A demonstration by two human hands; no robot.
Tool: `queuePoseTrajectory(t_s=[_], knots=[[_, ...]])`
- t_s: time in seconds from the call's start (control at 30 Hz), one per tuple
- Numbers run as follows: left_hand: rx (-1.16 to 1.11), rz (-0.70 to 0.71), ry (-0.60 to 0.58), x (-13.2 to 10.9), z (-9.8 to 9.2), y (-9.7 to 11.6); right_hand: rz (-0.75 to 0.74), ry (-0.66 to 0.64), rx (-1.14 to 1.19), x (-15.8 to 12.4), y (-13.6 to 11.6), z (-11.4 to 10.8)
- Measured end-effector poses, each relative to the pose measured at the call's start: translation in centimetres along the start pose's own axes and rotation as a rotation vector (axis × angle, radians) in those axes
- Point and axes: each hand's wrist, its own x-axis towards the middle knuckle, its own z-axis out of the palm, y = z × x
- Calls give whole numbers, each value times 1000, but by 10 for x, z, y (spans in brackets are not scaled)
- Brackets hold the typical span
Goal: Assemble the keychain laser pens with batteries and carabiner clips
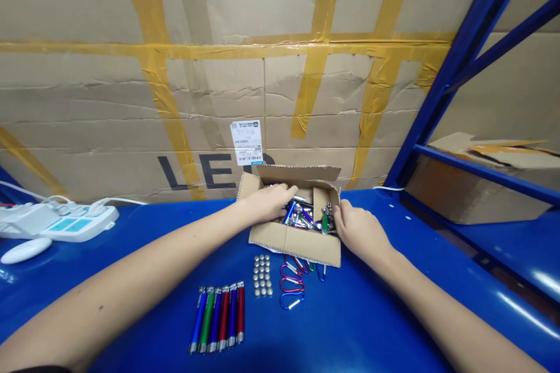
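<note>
On blue table: cardboard box; brown, open-topped

Open box on the table, loose parts inside, large carton behind. My left hand is over the box's left half, my right hand at its right wall. In front of the box, left to right: tubes in a row, discs in a grid, carabiners. Power strip far left; shelf frame right, second carton behind its rail.
</note>
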Motion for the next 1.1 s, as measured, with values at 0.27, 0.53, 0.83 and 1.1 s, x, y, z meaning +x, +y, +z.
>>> queuePoseTrajectory(t_s=[0.27,0.53,0.83,1.1], knots=[[-317,-158,9,29,-7,-9,-6,13,-7,0,0,-1],[-488,-73,133,24,-12,-6,-1,14,-18,1,2,-1],[-257,-76,41,-8,-43,-27,16,29,-13,1,3,2],[318,-214,-58,-16,-24,-3,30,18,3,1,1,3]])
